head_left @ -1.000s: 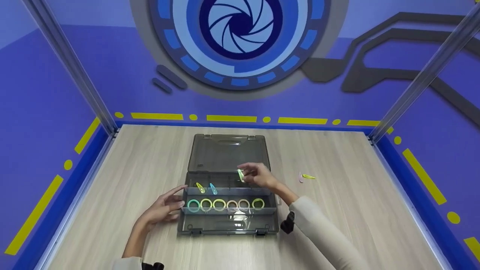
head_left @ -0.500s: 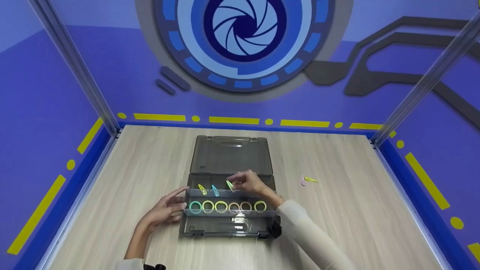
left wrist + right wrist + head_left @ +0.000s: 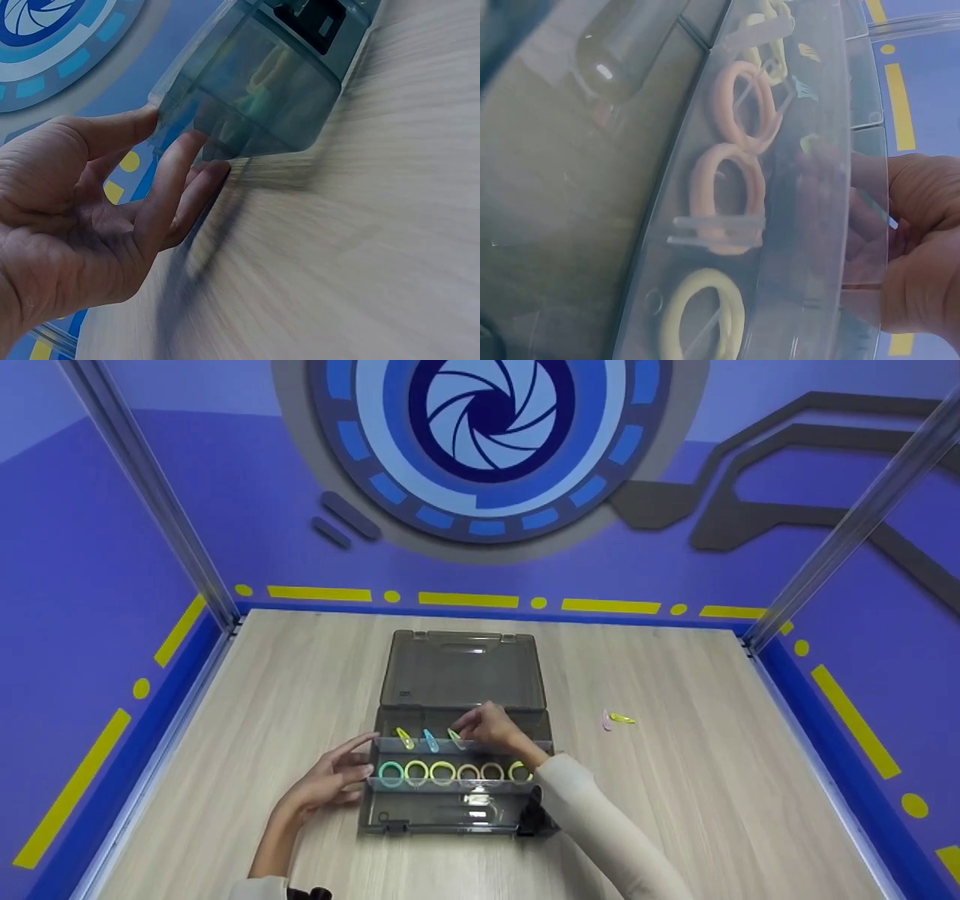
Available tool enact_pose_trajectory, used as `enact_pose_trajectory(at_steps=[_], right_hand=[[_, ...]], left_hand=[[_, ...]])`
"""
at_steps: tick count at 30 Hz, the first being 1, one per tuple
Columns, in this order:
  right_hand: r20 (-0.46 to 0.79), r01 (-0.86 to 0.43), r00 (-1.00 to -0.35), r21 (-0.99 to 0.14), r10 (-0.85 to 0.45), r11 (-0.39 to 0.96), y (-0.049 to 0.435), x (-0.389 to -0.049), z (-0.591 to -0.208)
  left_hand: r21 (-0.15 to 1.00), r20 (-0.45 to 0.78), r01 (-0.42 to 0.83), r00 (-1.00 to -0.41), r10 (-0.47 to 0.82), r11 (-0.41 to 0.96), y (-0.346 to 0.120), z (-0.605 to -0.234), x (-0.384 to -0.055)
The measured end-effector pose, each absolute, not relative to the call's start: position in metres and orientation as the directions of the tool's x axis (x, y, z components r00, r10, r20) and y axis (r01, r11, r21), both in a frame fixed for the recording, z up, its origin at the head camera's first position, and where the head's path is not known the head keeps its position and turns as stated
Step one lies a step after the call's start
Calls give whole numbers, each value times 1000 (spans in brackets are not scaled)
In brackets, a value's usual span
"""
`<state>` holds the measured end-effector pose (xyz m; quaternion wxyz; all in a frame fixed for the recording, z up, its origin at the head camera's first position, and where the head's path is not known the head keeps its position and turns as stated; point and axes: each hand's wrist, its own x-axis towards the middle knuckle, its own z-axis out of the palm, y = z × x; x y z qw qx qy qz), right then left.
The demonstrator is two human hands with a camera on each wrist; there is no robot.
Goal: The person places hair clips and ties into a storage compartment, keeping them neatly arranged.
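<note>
A smoky clear plastic organizer box [image 3: 465, 671] lies with its lid folded back. My left hand [image 3: 322, 780] has its fingers against the box's left end, also seen in the left wrist view. Over the back compartment, my right hand [image 3: 491, 727] pinches a pale green hair clip [image 3: 454, 734] by a divider. To its left, a yellow hair clip [image 3: 405, 739] and a blue hair clip [image 3: 430, 741] stand along that divider. The middle row holds several hair ties, among them a teal hair tie [image 3: 381, 774]; the right wrist view shows two pink ones through the plastic.
On the wooden table [image 3: 712, 780], right of the box, lie a pink hair clip [image 3: 606, 721] and another yellow hair clip [image 3: 622, 718]. Blue printed walls [image 3: 337, 555] with metal corner posts enclose the table at the back and sides.
My right hand has moved left and down with the pale green hair clip, from above the back compartment to the divider beside the blue clip. The left hand stays at the box's end.
</note>
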<state>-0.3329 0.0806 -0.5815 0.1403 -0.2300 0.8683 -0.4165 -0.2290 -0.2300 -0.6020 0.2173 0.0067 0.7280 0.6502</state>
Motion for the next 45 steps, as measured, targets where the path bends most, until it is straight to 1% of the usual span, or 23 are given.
enact_pose_trajectory(at_steps=[5, 9, 15, 20, 23, 31, 34, 39, 45], right_hand=[[-59, -265, -873, -775, -484, 573, 76, -332, -581], [-44, -283, -876, -760, -480, 585, 77, -331, -582], [-85, -243, -873, -779, -481, 578, 77, -332, -583], [-44, -285, -869, -769, -492, 572, 83, -331, -581], [-48, -273, -870, -782, -491, 560, 88, -330, -578], [-92, -173, -885, -845, -456, 505, 103, -330, -569], [-105, -134, -885, -876, -453, 464, 112, -331, -566], [-150, -25, -893, -925, -424, 380, 134, -331, -559], [-147, -9, -909, -928, -389, 372, 170, -331, -554]], left_hand=[[959, -280, -247, -907, 314, 140, -230, -603, -229], [959, -279, -247, -906, 320, 135, -230, -603, -229], [960, -278, -251, -904, 325, 123, -231, -604, -228], [962, -274, -250, -901, 336, 114, -230, -604, -229], [962, -273, -250, -901, 337, 113, -229, -604, -229], [951, -304, -272, -905, 299, 143, -231, -602, -228], [946, -318, -283, -903, 288, 159, -231, -603, -227], [941, -331, -291, -898, 288, 174, -230, -603, -228], [935, -343, -300, -902, 263, 191, -227, -602, -229]])
